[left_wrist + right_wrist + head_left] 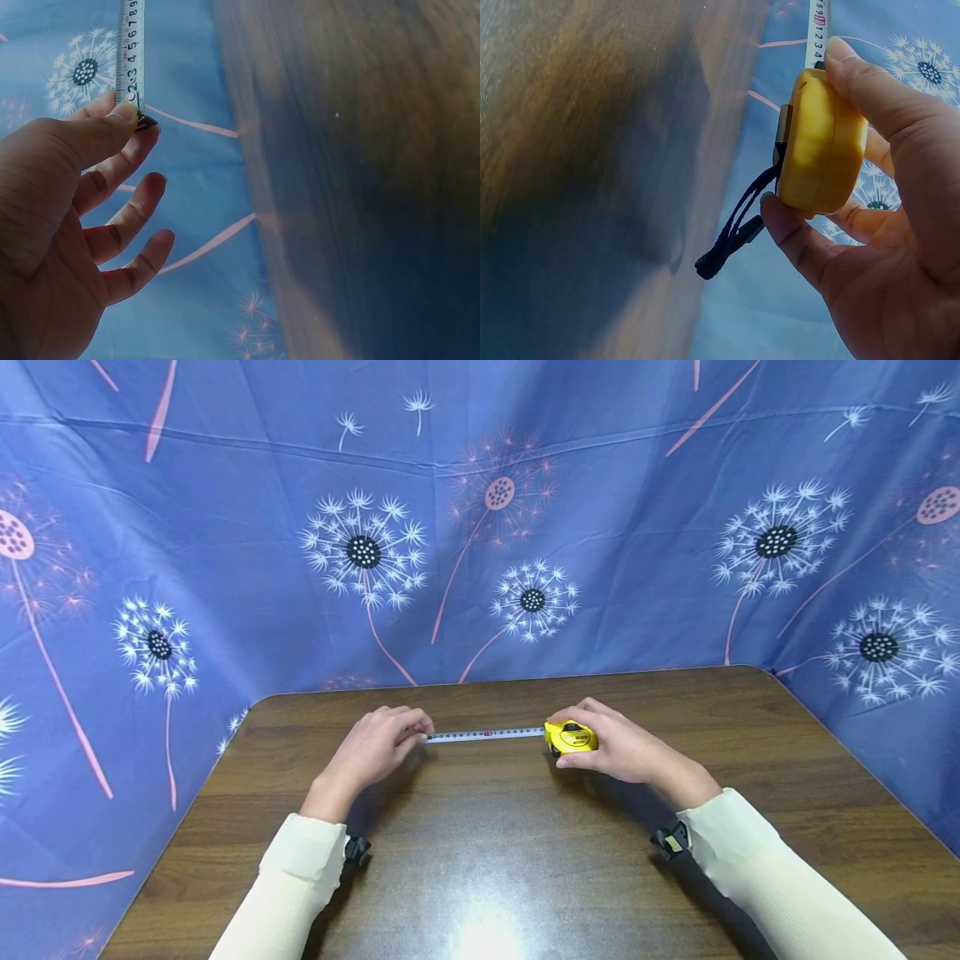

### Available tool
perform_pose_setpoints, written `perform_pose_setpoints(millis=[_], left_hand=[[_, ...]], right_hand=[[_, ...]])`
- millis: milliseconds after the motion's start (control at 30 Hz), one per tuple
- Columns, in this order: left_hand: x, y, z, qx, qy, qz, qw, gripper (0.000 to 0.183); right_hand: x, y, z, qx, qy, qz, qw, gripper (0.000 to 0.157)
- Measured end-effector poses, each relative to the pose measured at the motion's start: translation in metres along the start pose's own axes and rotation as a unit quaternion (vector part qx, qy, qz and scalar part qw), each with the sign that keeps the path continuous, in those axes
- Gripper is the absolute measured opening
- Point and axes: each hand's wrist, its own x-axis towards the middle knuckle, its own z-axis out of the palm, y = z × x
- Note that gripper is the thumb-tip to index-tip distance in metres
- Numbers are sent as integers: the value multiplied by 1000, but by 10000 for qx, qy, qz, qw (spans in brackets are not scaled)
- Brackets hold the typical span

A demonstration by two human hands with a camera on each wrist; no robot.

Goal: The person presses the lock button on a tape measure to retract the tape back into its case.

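My right hand (pixel 611 747) grips the yellow case of a tape measure (pixel 573 737), thumb on one side and fingers around the other. From the case a white blade (pixel 487 734) with black numbers and a red mark runs straight to the left. My left hand (pixel 380 743) pinches the blade's hooked end between thumb and fingertips, the other fingers spread apart in the left wrist view. In the right wrist view a black wrist strap (pixel 731 225) dangles from the case, beside a metal clip (pixel 783 124). The blade stretches level above the table.
A brown wood-grain table (pixel 450 827) lies under both hands, with a bright glare patch near its front. Behind it and at its sides hangs a blue cloth (pixel 630 552) with a dandelion print. Dark wrist cameras (pixel 670 841) sit at the cream sleeves (pixel 780 877).
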Motion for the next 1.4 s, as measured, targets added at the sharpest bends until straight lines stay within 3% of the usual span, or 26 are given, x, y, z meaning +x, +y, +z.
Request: perform_pose_setpoints(millis=[1400], left_hand=[[5,9,13,-119,-58,35,9999,14]], right_hand=[[8,-13,10,-155,-178,-52,9997,54]])
